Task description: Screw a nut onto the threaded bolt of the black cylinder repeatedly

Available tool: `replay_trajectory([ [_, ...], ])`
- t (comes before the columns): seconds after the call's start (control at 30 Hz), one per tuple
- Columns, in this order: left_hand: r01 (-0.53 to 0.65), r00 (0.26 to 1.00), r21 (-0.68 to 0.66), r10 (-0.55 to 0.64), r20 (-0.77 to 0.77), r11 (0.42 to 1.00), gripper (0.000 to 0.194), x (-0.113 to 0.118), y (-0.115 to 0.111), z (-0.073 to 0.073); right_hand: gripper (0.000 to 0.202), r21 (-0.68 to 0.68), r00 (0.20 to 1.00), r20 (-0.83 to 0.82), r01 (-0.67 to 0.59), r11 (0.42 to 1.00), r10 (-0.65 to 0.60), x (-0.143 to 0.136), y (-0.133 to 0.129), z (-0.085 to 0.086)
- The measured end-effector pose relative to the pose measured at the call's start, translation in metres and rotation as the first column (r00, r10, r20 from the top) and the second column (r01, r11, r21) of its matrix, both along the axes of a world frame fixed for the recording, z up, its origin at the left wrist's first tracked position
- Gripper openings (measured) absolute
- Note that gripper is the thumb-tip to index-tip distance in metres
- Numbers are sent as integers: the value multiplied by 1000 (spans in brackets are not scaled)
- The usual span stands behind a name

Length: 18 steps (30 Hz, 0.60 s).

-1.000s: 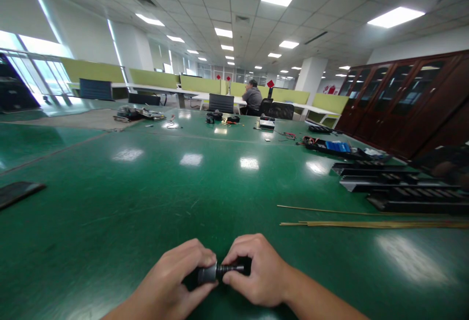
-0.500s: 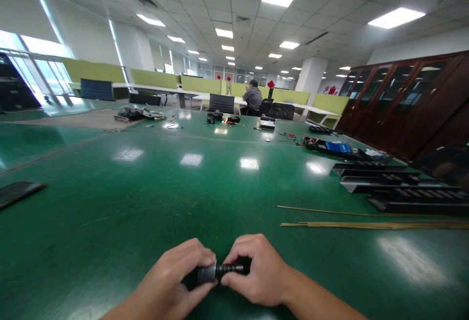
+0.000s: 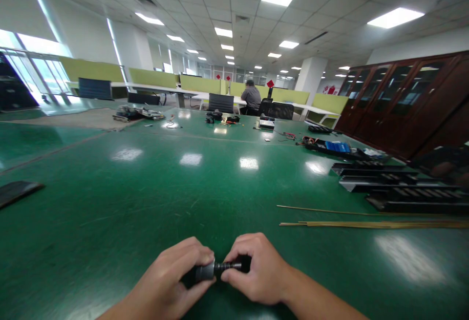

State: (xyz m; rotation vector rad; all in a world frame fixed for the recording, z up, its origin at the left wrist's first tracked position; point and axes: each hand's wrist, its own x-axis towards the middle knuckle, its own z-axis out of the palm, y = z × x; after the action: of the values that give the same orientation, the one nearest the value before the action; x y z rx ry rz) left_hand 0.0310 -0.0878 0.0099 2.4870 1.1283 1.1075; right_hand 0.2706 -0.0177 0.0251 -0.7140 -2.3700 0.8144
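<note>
We grip the dark cylinder [image 3: 205,271] in our left hand [image 3: 172,281] while our right hand [image 3: 256,271] pinches its thin stem [image 3: 227,265] (still joined, judging by the seam).

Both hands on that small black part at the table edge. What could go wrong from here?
1. The left hand and right hand each pinch one end of the small black cylindrical part; if the halves separate suddenly, a piece may roll across the glossy green table.
2. Fingers hide most of the part, so misalignment may go unnoticed.
3. The thin brass rods lie loose near the right forearm and might get knocked.
</note>
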Motion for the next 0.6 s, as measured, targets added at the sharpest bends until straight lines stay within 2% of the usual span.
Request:
replay_trajectory([
  [0.6, 7, 1000, 40, -8, 24, 999, 33, -2, 2, 8, 10, -18, 999, -29, 22, 1000, -22, 1, 2, 3],
])
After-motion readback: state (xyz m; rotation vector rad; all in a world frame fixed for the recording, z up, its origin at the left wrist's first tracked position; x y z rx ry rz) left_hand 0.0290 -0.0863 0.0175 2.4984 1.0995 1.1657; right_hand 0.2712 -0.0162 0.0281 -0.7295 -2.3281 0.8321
